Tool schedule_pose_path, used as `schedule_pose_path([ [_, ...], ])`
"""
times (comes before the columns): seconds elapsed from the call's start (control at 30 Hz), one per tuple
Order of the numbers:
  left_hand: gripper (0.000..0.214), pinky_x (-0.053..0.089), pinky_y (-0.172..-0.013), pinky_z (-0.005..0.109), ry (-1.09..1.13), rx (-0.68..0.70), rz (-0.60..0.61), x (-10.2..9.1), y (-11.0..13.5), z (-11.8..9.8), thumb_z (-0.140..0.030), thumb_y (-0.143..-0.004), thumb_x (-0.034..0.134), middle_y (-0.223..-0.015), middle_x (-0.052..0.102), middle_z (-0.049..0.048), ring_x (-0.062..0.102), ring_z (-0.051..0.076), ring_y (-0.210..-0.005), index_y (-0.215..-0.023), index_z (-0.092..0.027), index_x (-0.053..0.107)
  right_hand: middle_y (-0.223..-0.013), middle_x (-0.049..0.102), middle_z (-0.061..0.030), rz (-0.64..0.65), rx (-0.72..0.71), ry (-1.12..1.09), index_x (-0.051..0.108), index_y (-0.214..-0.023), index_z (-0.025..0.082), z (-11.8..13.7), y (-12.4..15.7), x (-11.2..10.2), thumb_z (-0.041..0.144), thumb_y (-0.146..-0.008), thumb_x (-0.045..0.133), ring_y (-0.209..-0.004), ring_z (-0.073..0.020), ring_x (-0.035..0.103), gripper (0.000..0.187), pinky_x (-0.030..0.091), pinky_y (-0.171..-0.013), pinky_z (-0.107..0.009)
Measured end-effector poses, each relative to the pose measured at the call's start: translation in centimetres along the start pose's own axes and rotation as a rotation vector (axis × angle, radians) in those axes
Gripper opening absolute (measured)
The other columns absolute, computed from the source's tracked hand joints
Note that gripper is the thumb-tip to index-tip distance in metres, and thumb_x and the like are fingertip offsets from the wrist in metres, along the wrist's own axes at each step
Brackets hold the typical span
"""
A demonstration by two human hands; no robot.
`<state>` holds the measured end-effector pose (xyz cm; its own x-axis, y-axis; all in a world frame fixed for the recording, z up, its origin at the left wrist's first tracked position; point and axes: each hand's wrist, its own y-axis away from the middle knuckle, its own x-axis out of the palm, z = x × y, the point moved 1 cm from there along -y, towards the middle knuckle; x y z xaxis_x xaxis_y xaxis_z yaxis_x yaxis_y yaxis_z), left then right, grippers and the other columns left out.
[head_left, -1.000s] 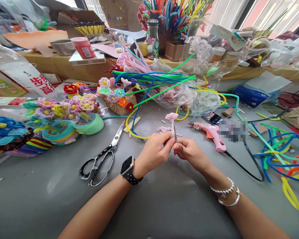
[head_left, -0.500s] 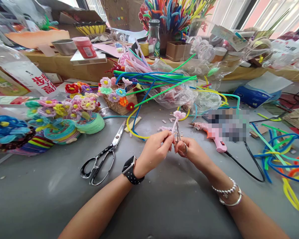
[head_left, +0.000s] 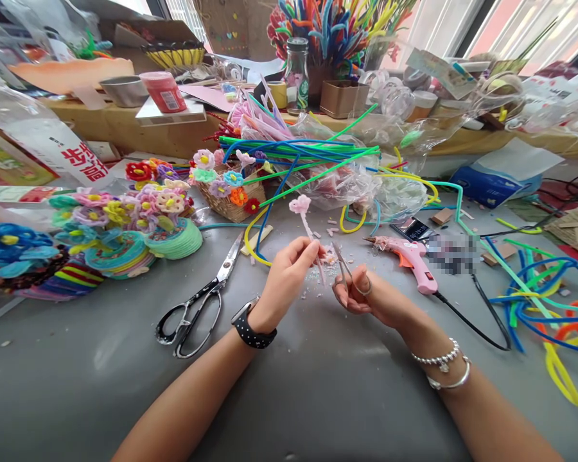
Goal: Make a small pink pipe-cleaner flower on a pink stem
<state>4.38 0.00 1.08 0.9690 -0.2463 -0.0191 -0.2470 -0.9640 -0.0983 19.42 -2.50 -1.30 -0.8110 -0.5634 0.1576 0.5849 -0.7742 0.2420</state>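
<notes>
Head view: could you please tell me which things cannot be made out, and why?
Head view: the gripped part of the pink stem, hidden by the left hand.
Head view: part of the handles of the small scissors, hidden by the right hand.
Head view: whatever lies under the pixelated patch beside the pink glue gun.
Head view: rest of the blue flower, cut off by the left edge.

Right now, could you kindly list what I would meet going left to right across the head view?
Blue flower, black-handled scissors, left hand holding the pink flower, right hand holding the small scissors, pink glue gun, tangle of coloured strands.
</notes>
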Motion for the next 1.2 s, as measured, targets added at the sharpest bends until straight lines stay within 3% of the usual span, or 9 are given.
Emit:
schedule_pose_path([
  [0.2, 0.019, 0.036, -0.066, 0.022, 0.000, -0.049, -0.115, -0.3, -0.2, 0.5, -0.029, -0.081, 0.043, -0.075, 0.051, 0.0010, 0.046, 0.011, -0.073, -0.071, -0.017, 0.054, -0.043, 0.035, 0.0061, 0.179, 0.095, -0.183, 0.056, -0.070, 0.010, -0.1, 0.0, 0.2, 0.082, -0.058, 0.009, -0.034, -0.0034, 0.019, 0.086, 0.007, -0.037, -0.022],
  [0.27, 0.019, 0.036, -0.066, 0.022, 0.010, -0.066, -0.138, -0.4, -0.2, 0.6, -0.029, -0.081, 0.043, -0.076, 0.051, 0.0012, 0.047, 0.011, -0.073, -0.072, -0.017, 0.055, -0.041, 0.032, 0.0071, 0.111, 0.116, -0.240, 0.054, -0.063, 0.012, -0.2, -0.1, 0.1, 0.080, -0.061, 0.016, -0.033, -0.0027, 0.017, 0.079, 0.007, -0.038, -0.022],
  [0.43, 0.018, 0.037, -0.066, 0.020, 0.096, -0.083, -0.149, -0.4, -0.3, 0.8, -0.031, -0.079, 0.047, -0.077, 0.052, 0.0006, 0.048, 0.011, -0.076, -0.072, -0.017, 0.057, -0.038, 0.022, 0.0100, -0.215, 0.084, -0.248, 0.042, -0.046, 0.015, -0.1, -0.4, -0.3, 0.067, -0.059, 0.054, -0.036, -0.0024, 0.014, 0.054, 0.005, -0.040, -0.022],
  [0.63, 0.015, 0.038, -0.064, 0.020, 0.293, -0.117, -0.047, -0.2, -0.4, 0.7, -0.028, -0.076, 0.052, -0.066, 0.051, -0.0019, 0.046, 0.007, -0.063, -0.076, -0.017, 0.063, -0.041, 0.024, 0.0095, -0.397, 0.013, -0.087, 0.053, -0.058, 0.014, 0.1, -0.4, -0.2, 0.051, -0.062, 0.063, -0.041, -0.0043, 0.016, 0.039, 0.007, -0.044, -0.024],
  [0.73, 0.015, 0.037, -0.063, 0.020, 0.309, -0.125, -0.014, -0.2, -0.3, 0.7, -0.028, -0.076, 0.053, -0.066, 0.052, -0.0017, 0.046, 0.007, -0.062, -0.077, -0.017, 0.064, -0.046, 0.023, 0.0085, -0.387, -0.004, -0.049, 0.057, -0.064, 0.013, 0.2, -0.4, 0.1, 0.044, -0.065, 0.064, -0.044, -0.0050, 0.015, 0.032, 0.008, -0.044, -0.024],
  [0.87, 0.016, 0.038, -0.064, 0.020, 0.313, -0.129, 0.011, -0.1, -0.3, 0.7, -0.028, -0.076, 0.053, -0.066, 0.053, -0.0013, 0.047, 0.007, -0.063, -0.078, -0.017, 0.064, -0.050, 0.024, 0.0071, -0.352, -0.029, 0.008, 0.053, -0.058, 0.014, 0.2, -0.2, 0.5, 0.041, -0.066, 0.064, -0.047, -0.0054, 0.016, 0.030, 0.010, -0.045, -0.024],
  [0.97, 0.014, 0.039, -0.064, 0.020, 0.291, -0.134, 0.050, 0.0, -0.2, 0.5, -0.027, -0.074, 0.056, -0.072, 0.056, -0.0005, 0.048, 0.008, -0.065, -0.080, -0.017, 0.063, -0.053, 0.028, 0.0061, -0.402, -0.092, 0.069, 0.054, -0.060, 0.014, 0.2, -0.2, 0.6, 0.039, -0.068, 0.063, -0.048, -0.0057, 0.019, 0.028, 0.012, -0.046, -0.024],
  [1.1, 0.014, 0.041, -0.066, 0.021, 0.265, -0.128, 0.054, 0.0, -0.1, 0.4, -0.025, -0.070, 0.061, -0.077, 0.060, 0.0004, 0.050, 0.008, -0.066, -0.082, -0.017, 0.064, -0.055, 0.033, 0.0047, -0.450, -0.131, 0.219, 0.057, -0.067, 0.014, 0.5, 0.0, 0.6, 0.044, -0.071, 0.059, -0.050, -0.0066, 0.024, 0.030, 0.017, -0.047, -0.022],
  [1.2, 0.018, 0.042, -0.066, 0.023, 0.276, -0.127, 0.001, -0.4, -0.2, 0.3, -0.025, -0.069, 0.062, -0.077, 0.062, 0.0010, 0.053, 0.009, -0.066, -0.085, -0.018, 0.065, -0.054, 0.039, 0.0022, -0.403, -0.143, 0.380, 0.058, -0.066, 0.015, 0.8, 0.1, 0.5, 0.056, -0.073, 0.049, -0.052, -0.0094, 0.034, 0.042, 0.024, -0.049, -0.023],
])
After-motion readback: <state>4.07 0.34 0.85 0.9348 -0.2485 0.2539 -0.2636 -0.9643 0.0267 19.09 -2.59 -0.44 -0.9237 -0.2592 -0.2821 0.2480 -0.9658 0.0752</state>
